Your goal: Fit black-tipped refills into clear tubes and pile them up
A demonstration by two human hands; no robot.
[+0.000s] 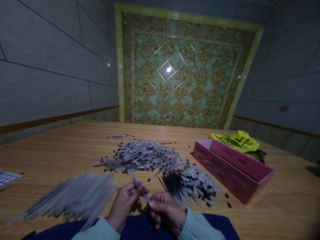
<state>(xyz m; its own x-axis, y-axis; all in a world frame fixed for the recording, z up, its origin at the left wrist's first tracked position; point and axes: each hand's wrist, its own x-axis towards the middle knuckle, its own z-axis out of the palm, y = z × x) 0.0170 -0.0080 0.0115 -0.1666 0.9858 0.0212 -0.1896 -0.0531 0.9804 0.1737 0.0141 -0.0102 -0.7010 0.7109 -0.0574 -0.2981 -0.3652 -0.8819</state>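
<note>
Two-handed grip at the wood-grain table [75,146].
On my feed: open pink box [225,170] right, bundle of translucent tubes [75,193] left, heap of black-tipped tubes [145,153] at centre, yellow plastic bag [237,140] beyond the box. Left hand [126,201] pinches one slim tube [135,182] partway along; right hand [165,210] grasps its near end. The tube slants above the near table edge.

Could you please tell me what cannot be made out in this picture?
Head view: near end of the held tube, largely covered by the right hand.
Head view: floor of the pink box, hidden behind its near wall.
Head view: small print on that box, too blurred to read.
Head view: rest of the gridded sheet, cut off by the left edge.
</note>
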